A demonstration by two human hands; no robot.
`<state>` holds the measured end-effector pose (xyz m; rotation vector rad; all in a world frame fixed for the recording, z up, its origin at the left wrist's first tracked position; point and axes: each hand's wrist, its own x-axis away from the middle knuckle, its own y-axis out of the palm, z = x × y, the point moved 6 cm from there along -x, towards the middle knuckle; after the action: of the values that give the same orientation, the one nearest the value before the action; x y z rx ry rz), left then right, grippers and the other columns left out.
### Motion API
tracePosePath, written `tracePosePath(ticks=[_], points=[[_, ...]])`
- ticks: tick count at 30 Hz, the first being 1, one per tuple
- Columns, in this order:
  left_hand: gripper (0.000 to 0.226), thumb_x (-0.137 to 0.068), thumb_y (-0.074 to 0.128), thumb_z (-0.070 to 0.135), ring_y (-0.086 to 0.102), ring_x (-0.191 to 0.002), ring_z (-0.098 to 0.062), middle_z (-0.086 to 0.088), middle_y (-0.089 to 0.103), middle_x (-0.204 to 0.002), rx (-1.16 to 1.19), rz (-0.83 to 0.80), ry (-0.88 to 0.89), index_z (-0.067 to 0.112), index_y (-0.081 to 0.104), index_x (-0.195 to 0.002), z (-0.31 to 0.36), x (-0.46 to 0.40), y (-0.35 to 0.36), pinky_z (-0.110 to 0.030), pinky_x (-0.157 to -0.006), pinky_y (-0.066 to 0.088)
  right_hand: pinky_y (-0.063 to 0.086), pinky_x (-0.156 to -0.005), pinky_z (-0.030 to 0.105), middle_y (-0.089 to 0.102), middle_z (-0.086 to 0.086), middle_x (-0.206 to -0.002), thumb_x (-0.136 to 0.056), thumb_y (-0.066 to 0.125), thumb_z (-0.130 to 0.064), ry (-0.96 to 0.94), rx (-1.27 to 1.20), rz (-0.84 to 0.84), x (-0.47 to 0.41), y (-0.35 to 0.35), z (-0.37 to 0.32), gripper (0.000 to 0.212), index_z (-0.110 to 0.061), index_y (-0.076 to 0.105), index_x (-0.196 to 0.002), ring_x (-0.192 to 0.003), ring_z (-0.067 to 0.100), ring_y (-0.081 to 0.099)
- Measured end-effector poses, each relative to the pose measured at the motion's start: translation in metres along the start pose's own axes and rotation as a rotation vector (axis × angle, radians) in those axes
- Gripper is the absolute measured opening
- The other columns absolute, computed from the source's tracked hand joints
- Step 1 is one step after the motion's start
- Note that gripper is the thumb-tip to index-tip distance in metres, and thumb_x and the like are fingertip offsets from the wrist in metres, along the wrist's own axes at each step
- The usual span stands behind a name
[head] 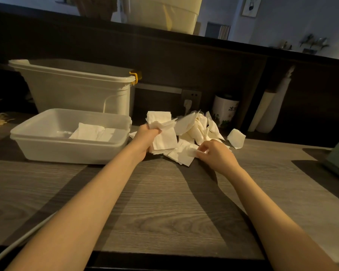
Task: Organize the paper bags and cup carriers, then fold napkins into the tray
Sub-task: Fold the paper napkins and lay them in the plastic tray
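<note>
Head view: folded napkins (pixel 92 132) inside white tray (pixel 47 151).

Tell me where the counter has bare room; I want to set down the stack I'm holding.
Bare wood counter lies between the forearms, in front of the white tray and the loose napkin pile. It is crowded behind: the left hand grips a napkin stack, the right hand pinches a napkin, and a stray napkin sits right.
</note>
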<state>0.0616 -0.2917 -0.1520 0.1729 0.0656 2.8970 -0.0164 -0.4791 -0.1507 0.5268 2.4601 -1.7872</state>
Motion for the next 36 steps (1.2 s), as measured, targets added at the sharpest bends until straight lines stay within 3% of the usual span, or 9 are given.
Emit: tracePosePath(ticks=[5, 9, 14, 19, 24, 26, 28, 31, 36], points=[[0.039, -0.097, 0.047, 0.029, 0.059, -0.098, -0.024, -0.009, 0.059, -0.120, 0.171, -0.006, -0.127, 0.013, 0.043, -0.132, -0.005, 0.008, 0.001, -0.036, -0.068, 0.052, 0.045, -0.069, 0.019, 0.061, -0.002, -0.099, -0.094, 0.055, -0.028, 0.021, -0.401, 0.189, -0.001, -0.022, 0.001, 0.022, -0.012, 0.063, -0.106, -0.091, 0.015, 0.059], [0.033, -0.096, 0.047, 0.034, 0.061, -0.082, -0.022, -0.005, 0.061, -0.099, 0.232, -0.023, -0.196, 0.017, 0.047, -0.125, -0.009, 0.012, 0.006, -0.035, -0.062, 0.052, 0.052, -0.058, 0.018, 0.061, 0.009, -0.110, -0.095, 0.052, -0.026, 0.117, -0.960, 0.118, 0.003, -0.026, -0.006, 0.023, -0.010, 0.061, -0.107, -0.093, 0.020, 0.062], [0.018, -0.095, 0.049, 0.037, 0.061, -0.083, -0.022, -0.006, 0.060, -0.093, 0.145, -0.127, -0.216, 0.021, 0.048, -0.104, -0.009, 0.019, 0.017, -0.036, -0.074, 0.052, 0.042, -0.045, 0.015, 0.060, 0.004, -0.083, -0.095, 0.050, -0.031, 0.109, -1.076, -0.020, 0.009, -0.024, -0.022, 0.025, -0.013, 0.063, -0.106, -0.058, 0.007, 0.053], [0.026, -0.094, 0.047, 0.043, 0.064, -0.088, -0.020, -0.004, 0.064, -0.098, 0.087, -0.331, -0.170, 0.021, 0.056, -0.106, -0.002, 0.028, 0.036, -0.032, -0.070, 0.054, 0.034, -0.039, 0.015, 0.052, 0.000, -0.067, -0.095, 0.052, -0.029, 0.082, -0.968, -0.025, 0.011, -0.021, -0.024, 0.026, -0.011, 0.062, -0.111, -0.043, 0.004, 0.041], [0.029, -0.094, 0.052, 0.027, 0.064, -0.082, -0.016, -0.003, 0.065, -0.094, 0.018, -0.335, -0.130, 0.010, 0.053, -0.117, -0.001, 0.030, 0.038, -0.026, -0.061, 0.054, 0.045, -0.045, 0.016, 0.057, 0.003, -0.090, -0.096, 0.049, -0.032, 0.140, -1.032, -0.052, 0.011, -0.020, -0.024, 0.025, -0.016, 0.060, -0.110, -0.062, 0.011, 0.054], [0.024, -0.095, 0.050, 0.022, 0.064, -0.080, -0.016, -0.004, 0.065, -0.091, 0.033, -0.311, -0.142, 0.009, 0.053, -0.115, -0.003, 0.030, 0.036, -0.024, -0.056, 0.054, 0.054, -0.058, 0.020, 0.056, 0.006, -0.110, -0.097, 0.046, -0.020, 0.118, -1.199, -0.166, 0.010, -0.020, -0.026, 0.020, -0.017, 0.058, -0.113, -0.084, 0.019, 0.060], [0.025, -0.096, 0.049, 0.019, 0.064, -0.078, -0.016, -0.004, 0.065, -0.090, 0.049, -0.284, -0.157, 0.008, 0.053, -0.118, -0.003, 0.029, 0.034, -0.024, -0.052, 0.054, 0.055, -0.079, 0.029, 0.052, 0.005, -0.118, -0.093, 0.041, 0.000, 0.063, -1.284, -0.244, 0.011, -0.022, -0.029, 0.032, -0.015, 0.055, -0.118, -0.102, 0.025, 0.058], [0.028, -0.096, 0.050, 0.017, 0.064, -0.079, -0.017, -0.005, 0.065, -0.090, 0.071, -0.257, -0.174, 0.007, 0.053, -0.122, -0.004, 0.028, 0.032, -0.026, -0.054, 0.053, 0.051, -0.094, 0.037, 0.048, 0.004, -0.126, -0.086, 0.042, 0.013, 0.014, -1.219, -0.230, 0.012, -0.023, -0.030, 0.049, -0.015, 0.050, -0.126, -0.115, 0.025, 0.053], [0.022, -0.096, 0.050, 0.015, 0.064, -0.078, -0.018, -0.005, 0.066, -0.088, 0.097, -0.271, -0.191, 0.007, 0.056, -0.116, -0.004, 0.029, 0.033, -0.026, -0.057, 0.054, 0.044, -0.103, 0.041, 0.051, -0.005, -0.128, -0.085, 0.057, 0.006, -0.053, -0.981, -0.115, 0.013, -0.029, -0.027, 0.046, -0.027, 0.057, -0.117, -0.124, 0.018, 0.048]])
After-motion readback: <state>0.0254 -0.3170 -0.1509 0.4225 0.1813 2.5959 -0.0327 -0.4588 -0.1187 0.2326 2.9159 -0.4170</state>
